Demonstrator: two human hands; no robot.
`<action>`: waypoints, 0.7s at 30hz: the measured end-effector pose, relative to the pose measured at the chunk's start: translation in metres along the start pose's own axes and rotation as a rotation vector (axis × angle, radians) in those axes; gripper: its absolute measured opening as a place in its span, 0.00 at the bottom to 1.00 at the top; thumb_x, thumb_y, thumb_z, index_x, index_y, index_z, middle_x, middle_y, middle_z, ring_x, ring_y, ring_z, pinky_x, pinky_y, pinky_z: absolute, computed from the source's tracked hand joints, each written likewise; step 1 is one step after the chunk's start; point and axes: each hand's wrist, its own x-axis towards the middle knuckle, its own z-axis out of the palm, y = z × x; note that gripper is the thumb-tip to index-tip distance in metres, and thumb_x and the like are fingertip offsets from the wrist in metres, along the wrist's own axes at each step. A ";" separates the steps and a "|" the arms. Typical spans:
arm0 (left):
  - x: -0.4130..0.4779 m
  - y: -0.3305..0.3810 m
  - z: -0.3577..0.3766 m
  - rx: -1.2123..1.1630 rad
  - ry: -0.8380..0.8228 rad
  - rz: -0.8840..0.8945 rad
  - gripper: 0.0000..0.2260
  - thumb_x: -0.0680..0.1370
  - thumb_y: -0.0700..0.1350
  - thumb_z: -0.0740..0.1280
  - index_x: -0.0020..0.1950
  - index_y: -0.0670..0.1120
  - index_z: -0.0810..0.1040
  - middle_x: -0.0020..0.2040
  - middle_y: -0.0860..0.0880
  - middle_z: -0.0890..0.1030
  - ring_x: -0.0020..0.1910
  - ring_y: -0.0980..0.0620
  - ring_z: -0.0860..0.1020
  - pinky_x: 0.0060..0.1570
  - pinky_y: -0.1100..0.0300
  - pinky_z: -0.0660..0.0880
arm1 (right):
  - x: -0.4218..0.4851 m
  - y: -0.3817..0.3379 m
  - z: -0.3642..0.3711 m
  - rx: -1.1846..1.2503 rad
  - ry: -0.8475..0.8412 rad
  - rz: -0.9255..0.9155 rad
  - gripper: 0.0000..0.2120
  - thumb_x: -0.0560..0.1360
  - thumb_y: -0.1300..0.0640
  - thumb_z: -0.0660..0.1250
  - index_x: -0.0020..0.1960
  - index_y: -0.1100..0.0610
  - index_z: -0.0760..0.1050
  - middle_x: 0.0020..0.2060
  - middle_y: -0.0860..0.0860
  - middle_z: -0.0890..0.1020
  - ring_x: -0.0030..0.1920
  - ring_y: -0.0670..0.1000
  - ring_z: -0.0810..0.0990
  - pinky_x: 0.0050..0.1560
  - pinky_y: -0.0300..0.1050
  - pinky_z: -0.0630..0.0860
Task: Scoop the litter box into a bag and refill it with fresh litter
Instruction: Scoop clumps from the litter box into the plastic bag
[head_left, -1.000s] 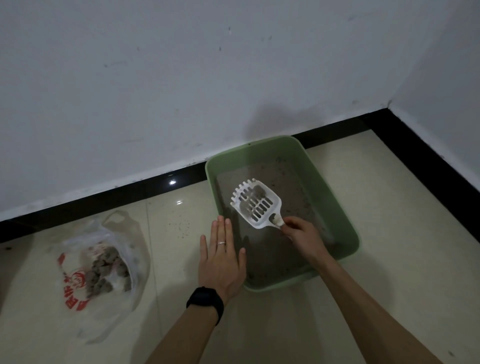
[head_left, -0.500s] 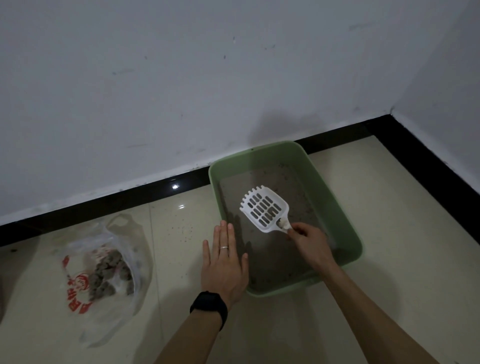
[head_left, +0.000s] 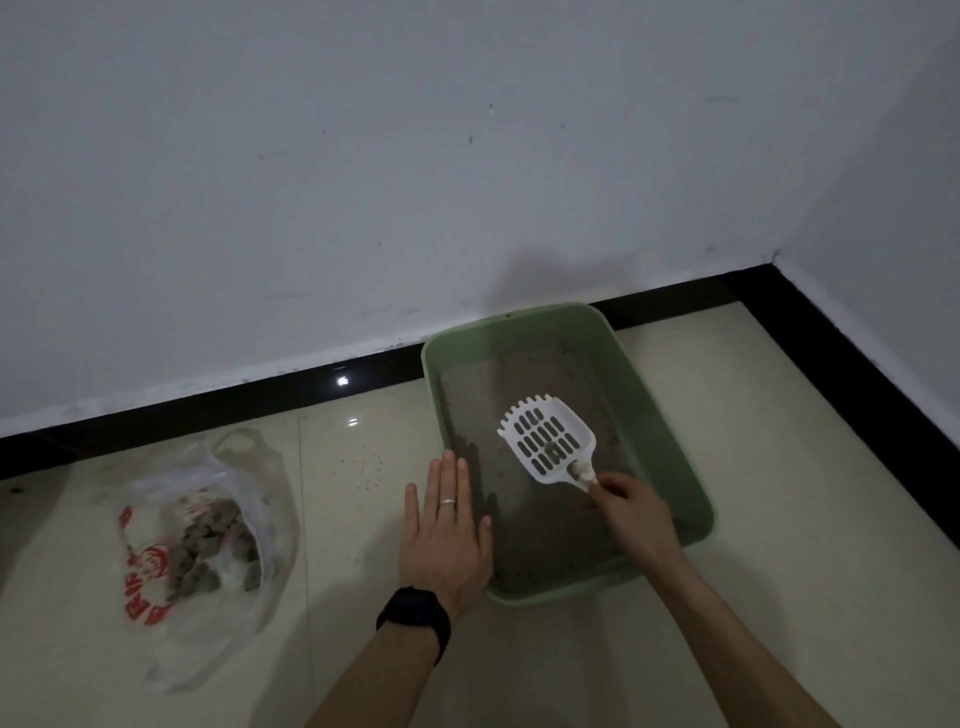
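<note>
A green litter box (head_left: 670, 426) sits on the tiled floor against the wall, with a thin layer of grey-brown litter (head_left: 524, 525) inside. My right hand (head_left: 631, 512) grips the handle of a white slotted scoop (head_left: 545, 439), held above the litter with one small clump near its handle end. My left hand (head_left: 441, 535) lies flat, fingers straight, on the floor against the box's left rim. A clear plastic bag (head_left: 208, 545) with red print lies to the left, holding several grey clumps.
White walls meet in a corner (head_left: 774, 260) at the right, with a black skirting strip (head_left: 260, 400) along the floor. Scattered litter grains (head_left: 363, 462) dot the tile between bag and box. A black watch is on my left wrist.
The scoop held several clumps a second ago; now it is almost empty with one small clump. It has shifted slightly right over the litter. My left hand stays flat.
</note>
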 end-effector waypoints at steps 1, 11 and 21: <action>0.000 0.000 -0.001 -0.006 -0.025 -0.007 0.31 0.82 0.57 0.47 0.79 0.40 0.53 0.80 0.41 0.52 0.79 0.43 0.52 0.74 0.45 0.43 | -0.002 -0.003 -0.002 0.004 0.006 -0.005 0.11 0.80 0.50 0.63 0.43 0.51 0.80 0.40 0.47 0.82 0.40 0.47 0.78 0.38 0.40 0.69; 0.035 -0.077 -0.078 -0.035 -0.009 -0.027 0.28 0.84 0.54 0.43 0.79 0.48 0.34 0.80 0.51 0.38 0.78 0.54 0.36 0.75 0.49 0.35 | -0.022 -0.074 0.006 0.008 -0.120 -0.159 0.09 0.81 0.50 0.62 0.45 0.49 0.80 0.37 0.48 0.82 0.35 0.47 0.77 0.37 0.41 0.72; -0.025 -0.284 -0.110 -0.055 -0.006 -0.424 0.29 0.84 0.56 0.46 0.81 0.47 0.41 0.81 0.49 0.43 0.80 0.50 0.43 0.77 0.48 0.43 | -0.049 -0.183 0.088 -0.085 -0.390 -0.374 0.10 0.80 0.53 0.63 0.44 0.49 0.81 0.40 0.43 0.85 0.33 0.43 0.78 0.40 0.42 0.76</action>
